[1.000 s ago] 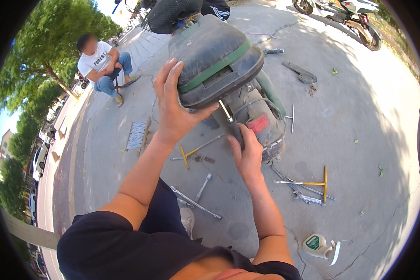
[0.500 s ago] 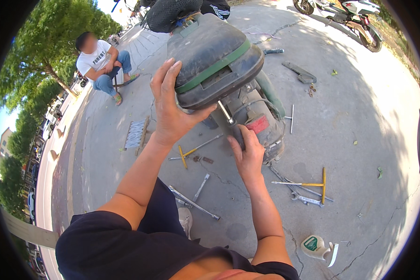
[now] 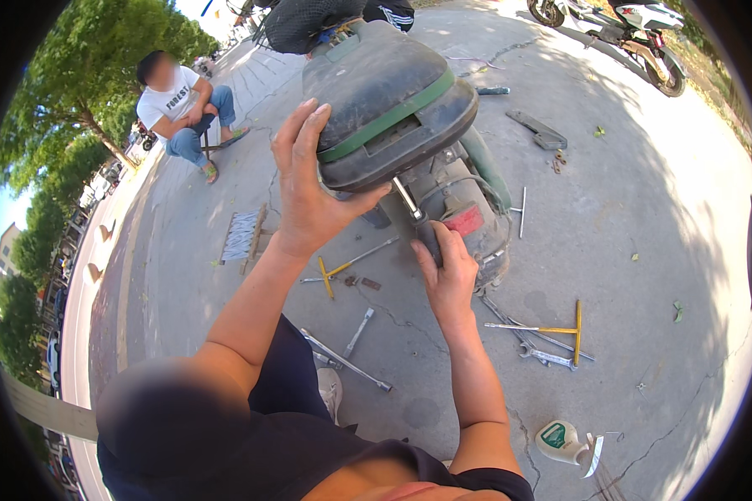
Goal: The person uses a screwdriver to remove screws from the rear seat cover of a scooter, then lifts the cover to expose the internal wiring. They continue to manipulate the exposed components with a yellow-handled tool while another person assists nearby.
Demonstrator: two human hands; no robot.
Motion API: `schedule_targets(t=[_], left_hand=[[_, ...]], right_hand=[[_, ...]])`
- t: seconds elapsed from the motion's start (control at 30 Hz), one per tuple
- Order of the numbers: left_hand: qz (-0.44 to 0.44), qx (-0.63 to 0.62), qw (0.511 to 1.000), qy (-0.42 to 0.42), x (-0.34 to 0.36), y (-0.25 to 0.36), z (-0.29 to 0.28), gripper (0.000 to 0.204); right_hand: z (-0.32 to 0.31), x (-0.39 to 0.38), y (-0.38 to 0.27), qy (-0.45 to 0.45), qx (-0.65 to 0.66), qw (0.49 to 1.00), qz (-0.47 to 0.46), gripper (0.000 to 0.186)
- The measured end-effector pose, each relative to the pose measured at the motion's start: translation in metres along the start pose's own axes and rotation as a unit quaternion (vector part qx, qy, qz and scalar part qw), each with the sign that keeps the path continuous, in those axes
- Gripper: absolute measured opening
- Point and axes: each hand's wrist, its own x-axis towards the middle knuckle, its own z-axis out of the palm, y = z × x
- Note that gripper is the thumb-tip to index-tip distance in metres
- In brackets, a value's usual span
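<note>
My left hand (image 3: 305, 188) grips the left side of a dusty black-and-green seat or top case (image 3: 380, 100) on a scooter, its thumb along the lower edge. Under that, my right hand (image 3: 443, 267) is wrapped around a dark cylindrical part (image 3: 426, 240), apparently a shock absorber, whose silver rod (image 3: 405, 194) points up beneath the case. Beside it are the scooter's dirty housing (image 3: 489, 250), a red reflector or plate (image 3: 464, 219) and a green body tube (image 3: 486, 167). Where the rod's upper end meets the scooter is partly hidden.
On the concrete lie yellow T-handle wrenches (image 3: 576, 330), spanners (image 3: 547, 359), socket wrenches (image 3: 347, 363), a dark bracket (image 3: 535, 129), a white bottle (image 3: 560, 442) and a folding stool (image 3: 241, 234). A seated person (image 3: 184, 117) is at upper left, a parked scooter (image 3: 627, 42) at upper right.
My right hand and the dark cylinder have shifted very slightly right. My left hand keeps its hold on the case.
</note>
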Motion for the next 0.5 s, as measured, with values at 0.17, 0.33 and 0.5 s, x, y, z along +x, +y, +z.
schedule_targets(t=[0.17,0.33,0.5], left_hand=[[0.0,0.0,1.0,0.0,0.0001,0.0,-0.0002,0.102],[0.003,0.003,1.0,-0.004,0.0,-0.0009,-0.0001,0.102],[0.004,-0.003,1.0,-0.002,-0.0005,-0.0023,0.0001,0.102]], right_hand=[[0.0003,0.0004,0.0003,0.002,-0.008,1.0,-0.006,0.04],[0.001,-0.0008,0.0005,-0.011,-0.003,1.0,-0.008,0.038],[0.0014,0.0001,-0.0006,-0.005,-0.001,1.0,-0.006,0.039]])
